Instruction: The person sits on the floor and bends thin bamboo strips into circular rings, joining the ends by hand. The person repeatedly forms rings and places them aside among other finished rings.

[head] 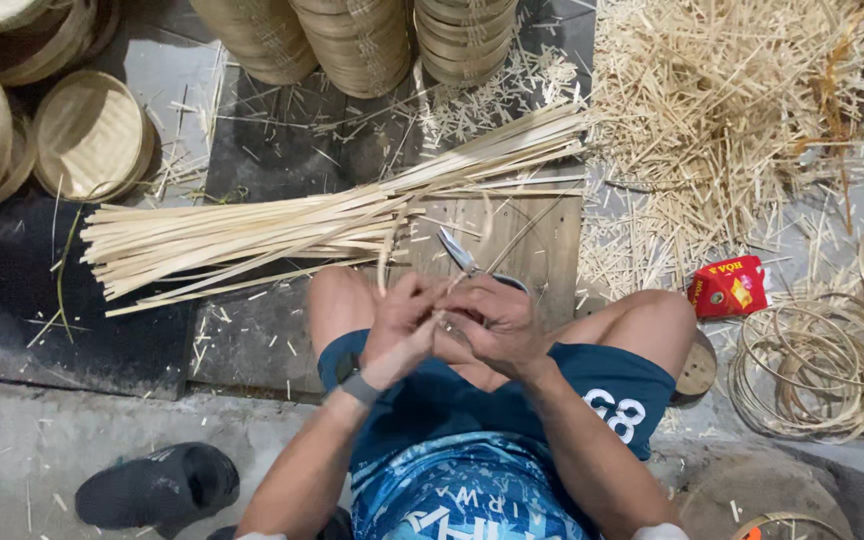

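Note:
I sit with my knees apart over a wooden board [527,240]. My left hand [402,325] and my right hand [492,325] meet between my knees, both closed around a thin bamboo strip [388,255] that bends up in a curve on the left and arcs over the board on the right. A pair of metal shears [464,257] pokes out above my right hand, which grips it. A long bundle of flat bamboo strips [282,225] lies across the floor just beyond my hands.
Stacks of woven bamboo baskets [352,40] stand at the back, more round lids [87,135] at the left. A heap of bamboo offcuts [732,110] fills the right. Coiled bamboo rings [812,370], a red packet [727,287] and a black sandal [157,487] lie nearby.

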